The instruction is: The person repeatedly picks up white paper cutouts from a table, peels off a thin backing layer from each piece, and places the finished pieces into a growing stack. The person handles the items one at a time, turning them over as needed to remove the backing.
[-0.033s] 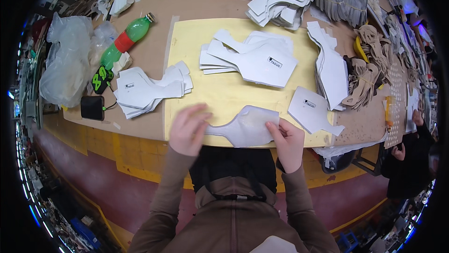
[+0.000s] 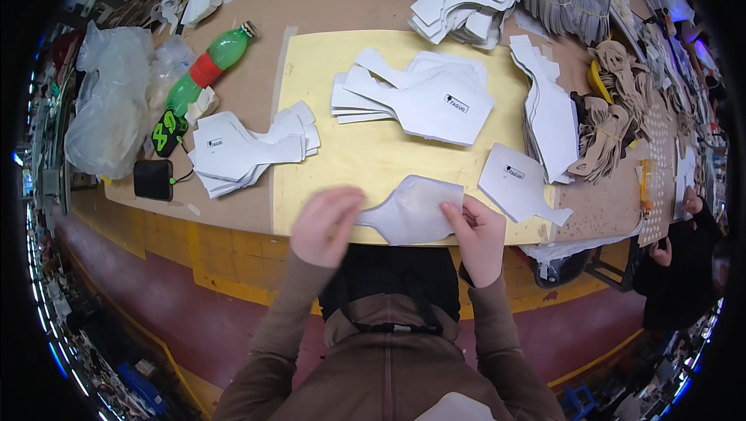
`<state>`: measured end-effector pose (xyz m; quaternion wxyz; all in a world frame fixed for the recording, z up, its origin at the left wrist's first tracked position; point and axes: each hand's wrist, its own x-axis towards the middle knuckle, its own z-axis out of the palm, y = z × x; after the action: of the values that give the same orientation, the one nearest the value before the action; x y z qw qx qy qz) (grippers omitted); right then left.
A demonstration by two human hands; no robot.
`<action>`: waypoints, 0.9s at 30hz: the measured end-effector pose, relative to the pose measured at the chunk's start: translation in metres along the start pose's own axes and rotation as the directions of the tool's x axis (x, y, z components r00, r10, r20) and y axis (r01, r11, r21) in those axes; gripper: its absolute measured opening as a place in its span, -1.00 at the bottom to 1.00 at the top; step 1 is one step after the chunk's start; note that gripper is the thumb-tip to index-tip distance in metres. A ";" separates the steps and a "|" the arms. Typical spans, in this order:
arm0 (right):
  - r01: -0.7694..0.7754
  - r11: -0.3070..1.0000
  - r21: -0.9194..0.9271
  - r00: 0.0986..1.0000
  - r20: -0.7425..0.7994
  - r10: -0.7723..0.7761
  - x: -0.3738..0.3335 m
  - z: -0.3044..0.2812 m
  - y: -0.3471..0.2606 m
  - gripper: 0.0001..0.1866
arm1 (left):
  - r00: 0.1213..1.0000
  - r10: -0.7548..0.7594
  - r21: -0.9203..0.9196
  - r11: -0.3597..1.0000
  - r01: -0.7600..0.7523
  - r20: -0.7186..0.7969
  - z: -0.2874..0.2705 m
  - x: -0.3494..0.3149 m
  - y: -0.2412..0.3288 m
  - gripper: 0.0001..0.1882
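Observation:
A pale grey cut-out panel [image 2: 412,211], shaped like a shoe-upper part, lies at the table's front edge. Its right end is pinched between the thumb and fingers of my right hand [image 2: 480,241]. Over its narrow left tail is my left hand [image 2: 325,227], its fingers bent but smeared by motion; whether they grip the tail cannot be made out. A single white panel [image 2: 513,180] with a small printed label lies just right of my right hand. Beyond the grey panel sits a fanned pile of white panels [image 2: 427,102]. Another such pile [image 2: 241,153] rests to the left.
A yellow sheet [image 2: 311,180] covers the table's middle. Stacked white pieces [image 2: 548,118] stand at right, near beige bundles [image 2: 610,125]. At left are a green bottle [image 2: 225,52], a plastic bag [image 2: 113,102] and a black box [image 2: 153,180]. Another person [image 2: 684,265] is at far right.
My left hand has shifted a little to the right, over the grey panel's narrow tail. My right hand and the panel have stayed in place.

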<state>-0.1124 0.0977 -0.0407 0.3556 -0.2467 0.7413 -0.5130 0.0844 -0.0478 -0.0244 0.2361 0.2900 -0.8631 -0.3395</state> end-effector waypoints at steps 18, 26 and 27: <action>0.176 0.946 -0.274 0.984 0.075 -0.161 0.004 -0.018 -0.016 -0.67 | 0.991 0.132 0.057 0.989 -0.134 0.033 0.075 0.001 0.020 -0.56; 0.203 0.917 -0.344 0.975 0.160 -0.156 0.005 -0.026 -0.018 -0.69 | 0.988 0.037 0.075 0.996 -0.048 0.149 0.075 0.001 0.023 -0.47; 0.226 0.892 -0.391 0.972 0.150 -0.180 0.003 -0.028 -0.020 -0.65 | 0.984 0.015 0.208 0.977 -0.053 0.180 0.076 -0.001 0.025 -0.46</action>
<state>-0.1360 0.1046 -0.0162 0.2813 -0.4189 0.7810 -0.3681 0.0309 0.0024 -0.0567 0.1319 0.2673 -0.9167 -0.2661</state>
